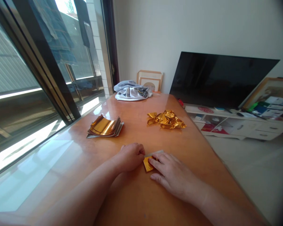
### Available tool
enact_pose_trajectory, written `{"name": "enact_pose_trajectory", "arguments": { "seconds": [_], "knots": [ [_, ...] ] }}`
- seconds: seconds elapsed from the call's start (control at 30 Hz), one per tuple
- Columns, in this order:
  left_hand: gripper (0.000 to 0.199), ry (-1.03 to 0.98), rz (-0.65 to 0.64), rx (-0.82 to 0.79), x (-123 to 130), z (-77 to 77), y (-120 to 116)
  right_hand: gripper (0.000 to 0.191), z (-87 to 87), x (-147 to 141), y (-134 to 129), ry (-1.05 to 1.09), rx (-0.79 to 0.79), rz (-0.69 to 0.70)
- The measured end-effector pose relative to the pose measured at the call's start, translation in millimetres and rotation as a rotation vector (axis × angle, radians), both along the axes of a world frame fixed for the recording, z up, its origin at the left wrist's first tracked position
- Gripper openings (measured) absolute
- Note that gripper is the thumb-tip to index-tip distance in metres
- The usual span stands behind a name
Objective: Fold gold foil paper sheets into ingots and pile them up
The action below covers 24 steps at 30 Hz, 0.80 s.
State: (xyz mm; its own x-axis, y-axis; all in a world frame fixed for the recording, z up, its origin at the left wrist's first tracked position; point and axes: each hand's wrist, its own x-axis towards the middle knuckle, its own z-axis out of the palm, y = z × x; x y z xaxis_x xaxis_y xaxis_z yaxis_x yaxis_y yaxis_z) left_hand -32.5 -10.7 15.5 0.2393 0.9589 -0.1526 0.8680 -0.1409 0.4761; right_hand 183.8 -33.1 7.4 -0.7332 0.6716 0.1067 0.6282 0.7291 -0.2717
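A small folded sheet of gold foil paper [149,164] lies on the wooden table, with a pale strip showing along its far edge. The curled fingers of my left hand [131,158] meet the sheet's left edge, seemingly in a pinch; the fingertips are partly hidden. Stretched out over the sheet, the fingers of my right hand [173,172] press it down and cover its right part, the thumb resting apart on the table. Farther left is a curved stack of gold foil sheets [105,126]. Several folded gold foil pieces [167,120] sit heaped at the right.
The glossy wooden table [132,201] narrows toward the wall. At its far end lies a bundle of grey and white cloth [132,91], with picture frames [151,78] behind. A large television [219,81] stands on a white cabinet [244,125]. Glass sliding doors [68,69] line the left.
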Motion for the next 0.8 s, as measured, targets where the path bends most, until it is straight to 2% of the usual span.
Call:
{"name": "enact_pose_trajectory", "arguments": {
  "seconds": [0.2,0.8],
  "knots": [
    [0.017,0.000,-0.004,-0.004,-1.7,0.1,1.6,0.041,-0.8,1.5,-0.3,-0.033,0.015,0.003],
    [0.018,0.009,-0.022,0.013,-2.6,0.1,0.9,0.043,-1.4,3.0,-3.2,-0.057,0.029,0.000]
  ]
}}
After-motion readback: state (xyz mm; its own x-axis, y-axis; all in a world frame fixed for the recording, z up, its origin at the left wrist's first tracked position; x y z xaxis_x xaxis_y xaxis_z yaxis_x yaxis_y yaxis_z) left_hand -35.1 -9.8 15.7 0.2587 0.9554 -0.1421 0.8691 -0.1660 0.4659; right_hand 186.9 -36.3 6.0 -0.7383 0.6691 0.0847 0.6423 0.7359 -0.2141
